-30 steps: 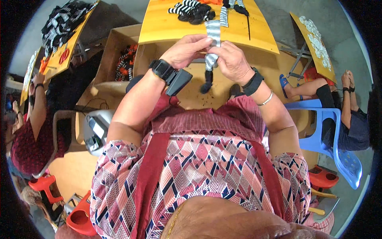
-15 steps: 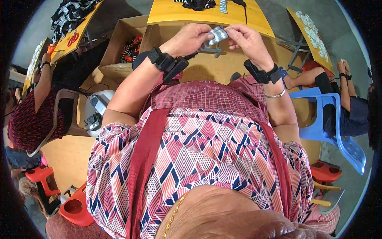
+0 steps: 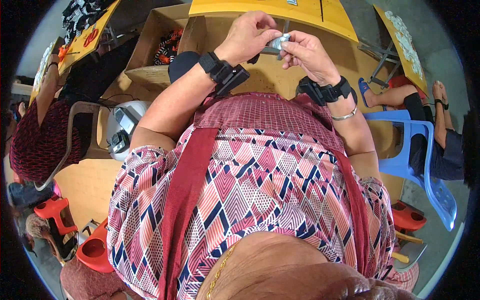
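A small piece of grey-and-white striped cloth (image 3: 281, 40) is bunched between my hands, just off the near edge of the yellow table (image 3: 327, 20). My right hand (image 3: 310, 54) pinches it between thumb and fingers. Closed at the cloth's left end is my left hand (image 3: 248, 39), its thumb against the fabric and the other fingers curled above. Much of the cloth is hidden by the fingers. Both wrists wear black straps with a small black box.
Left of the table stands an open cardboard box (image 3: 145, 70) holding orange, black and white knitwear. Red scissors (image 3: 91, 37) lie on a left table. A person sits on a blue plastic chair (image 3: 427, 165) at right; another person (image 3: 42, 135) sits at left.
The striped cloth, held flat and spread between both hands before, is now bunched up smaller. Both hands have come closer together, and my view has shifted slightly.
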A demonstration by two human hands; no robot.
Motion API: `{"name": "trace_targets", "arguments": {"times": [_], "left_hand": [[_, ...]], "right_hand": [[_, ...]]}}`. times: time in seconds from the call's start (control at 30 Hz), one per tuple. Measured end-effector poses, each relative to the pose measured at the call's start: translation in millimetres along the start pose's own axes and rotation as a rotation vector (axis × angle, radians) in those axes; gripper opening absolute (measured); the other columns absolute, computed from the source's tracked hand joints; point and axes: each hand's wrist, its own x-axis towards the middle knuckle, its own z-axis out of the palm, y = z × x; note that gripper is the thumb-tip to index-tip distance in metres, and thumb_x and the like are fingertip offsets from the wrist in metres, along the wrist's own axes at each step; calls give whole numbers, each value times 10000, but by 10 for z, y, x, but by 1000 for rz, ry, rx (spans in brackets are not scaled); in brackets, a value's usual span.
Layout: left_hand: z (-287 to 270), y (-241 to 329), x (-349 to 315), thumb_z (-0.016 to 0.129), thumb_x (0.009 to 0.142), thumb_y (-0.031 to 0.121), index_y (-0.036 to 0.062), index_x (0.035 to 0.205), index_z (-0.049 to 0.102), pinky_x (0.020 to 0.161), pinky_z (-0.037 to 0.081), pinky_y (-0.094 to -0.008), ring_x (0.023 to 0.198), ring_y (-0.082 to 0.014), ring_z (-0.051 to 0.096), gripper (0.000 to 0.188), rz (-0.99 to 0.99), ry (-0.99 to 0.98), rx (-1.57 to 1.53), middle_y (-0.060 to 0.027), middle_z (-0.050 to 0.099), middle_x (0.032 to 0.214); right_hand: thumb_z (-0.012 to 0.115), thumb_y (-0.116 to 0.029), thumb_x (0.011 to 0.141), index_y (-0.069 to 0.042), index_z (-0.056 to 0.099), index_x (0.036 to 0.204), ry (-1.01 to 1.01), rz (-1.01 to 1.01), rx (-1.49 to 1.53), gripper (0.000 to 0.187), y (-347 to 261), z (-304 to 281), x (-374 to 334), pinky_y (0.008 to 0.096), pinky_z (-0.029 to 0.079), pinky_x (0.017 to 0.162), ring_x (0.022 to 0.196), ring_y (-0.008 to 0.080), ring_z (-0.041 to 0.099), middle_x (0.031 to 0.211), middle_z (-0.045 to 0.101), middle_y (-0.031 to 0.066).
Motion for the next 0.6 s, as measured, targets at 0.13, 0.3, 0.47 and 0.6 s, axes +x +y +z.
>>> {"name": "trace_targets", "arguments": {"times": [0.13, 0.3, 0.47, 0.6], "left_hand": [[45, -3, -89, 638, 790, 193, 6, 831, 588, 581, 448, -207, 629, -86, 549, 198, -427, -296, -480, -27, 593, 714], [-50, -42, -147, 649, 778, 190, 30, 781, 577, 605, 478, -226, 638, -106, 576, 175, -498, -403, -780, -47, 603, 734], [-199, -30, -196, 628, 794, 188, 21, 789, 577, 604, 479, -228, 620, -112, 579, 175, -572, -447, -874, -51, 609, 744], [-168, 27, -271, 600, 815, 208, 30, 811, 583, 584, 470, -221, 622, -97, 565, 179, -660, -430, -993, -34, 608, 728]], "right_hand": [[539, -109, 837, 3, 541, 846, 85, -44, 33, 112, 104, 8, 15, 219, 511, 535, 555, 75, 551, 696, 549, 26], [553, -117, 838, -6, 558, 825, 59, -137, 29, 111, 182, 88, 26, 208, 492, 519, 571, 102, 581, 687, 566, 38], [536, -100, 844, -12, 567, 814, 47, -101, 202, 98, 253, 237, 42, 192, 458, 504, 556, 118, 576, 681, 580, 48], [534, -101, 844, -15, 568, 814, 46, -139, 292, 97, 256, 276, -30, 203, 455, 518, 551, 120, 561, 688, 587, 52]]}}
